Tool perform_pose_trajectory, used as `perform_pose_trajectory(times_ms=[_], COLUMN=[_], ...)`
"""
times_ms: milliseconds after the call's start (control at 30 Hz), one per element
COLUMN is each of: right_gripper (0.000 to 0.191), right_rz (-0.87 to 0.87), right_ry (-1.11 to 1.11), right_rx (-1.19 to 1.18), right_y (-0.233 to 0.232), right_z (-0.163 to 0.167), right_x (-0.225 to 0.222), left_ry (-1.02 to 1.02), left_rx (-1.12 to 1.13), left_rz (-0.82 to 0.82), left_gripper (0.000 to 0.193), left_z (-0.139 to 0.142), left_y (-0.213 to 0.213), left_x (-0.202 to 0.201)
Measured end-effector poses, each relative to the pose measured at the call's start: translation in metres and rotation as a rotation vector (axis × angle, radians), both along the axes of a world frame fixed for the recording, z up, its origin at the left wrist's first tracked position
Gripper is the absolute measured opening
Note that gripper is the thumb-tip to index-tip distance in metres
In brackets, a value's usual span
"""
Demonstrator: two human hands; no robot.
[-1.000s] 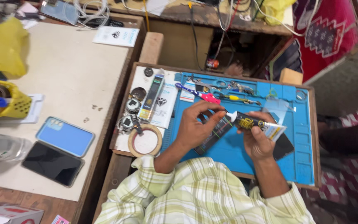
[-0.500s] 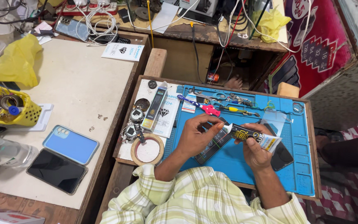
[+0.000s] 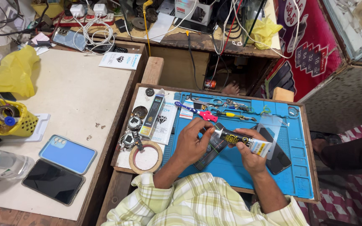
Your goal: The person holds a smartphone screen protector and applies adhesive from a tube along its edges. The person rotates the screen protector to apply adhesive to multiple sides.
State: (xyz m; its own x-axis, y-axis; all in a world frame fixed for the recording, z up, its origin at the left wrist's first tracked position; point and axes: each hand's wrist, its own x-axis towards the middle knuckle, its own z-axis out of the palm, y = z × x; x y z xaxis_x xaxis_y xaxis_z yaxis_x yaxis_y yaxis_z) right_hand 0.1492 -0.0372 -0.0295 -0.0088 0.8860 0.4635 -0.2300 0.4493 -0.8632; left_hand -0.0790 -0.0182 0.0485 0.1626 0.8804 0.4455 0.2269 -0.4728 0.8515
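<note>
— Head view, looking down: what are the hands busy with?

— A small glue tube with a black body and white tail end [image 3: 243,141]. The right hand [image 3: 251,155] is closed around its body, holding it slantwise above the blue silicone work mat [image 3: 231,167]. The left hand [image 3: 194,141] pinches the tube's nozzle end between narrowed fingertips [image 3: 209,131].

— And where does that sit on the table?

— Over the middle of the mat, which covers most of the wooden tray-like table [image 3: 304,138]. Just under the hands lies a dark phone, face up [image 3: 209,147], and a second black phone [image 3: 276,154] lies beside the right hand, with a clear screen protector sheet [image 3: 272,125] resting over its far end.

— Anything further out?

— Toward the mat's far edge lie a toothbrush with a blue and white handle [image 3: 186,107], a red guitar-shaped pick [image 3: 208,116] and a yellow-handled screwdriver [image 3: 231,114]. At the table's left near corner sits a ring of tan tape [image 3: 146,157]. On the pale side table to the left lie a blue phone, back up [image 3: 68,153], and a black phone, screen up [image 3: 53,181], near its front edge.
</note>
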Motion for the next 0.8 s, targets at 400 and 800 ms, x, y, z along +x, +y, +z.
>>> perform_pose_trajectory(times_ms=[400, 800], right_gripper=[0.042, 0.04], right_rz=[-0.062, -0.038], right_ry=[-0.091, -0.128], right_rx=[-0.056, -0.068], right_y=[-0.004, -0.003], right_z=[0.006, 0.005], right_x=[-0.005, -0.003], left_ry=[0.139, 0.217], left_rx=[0.208, 0.211], left_rz=[0.155, 0.035], left_gripper=[0.007, 0.01], left_z=[-0.008, -0.003], left_y=[-0.003, 0.001], left_x=[0.002, -0.009])
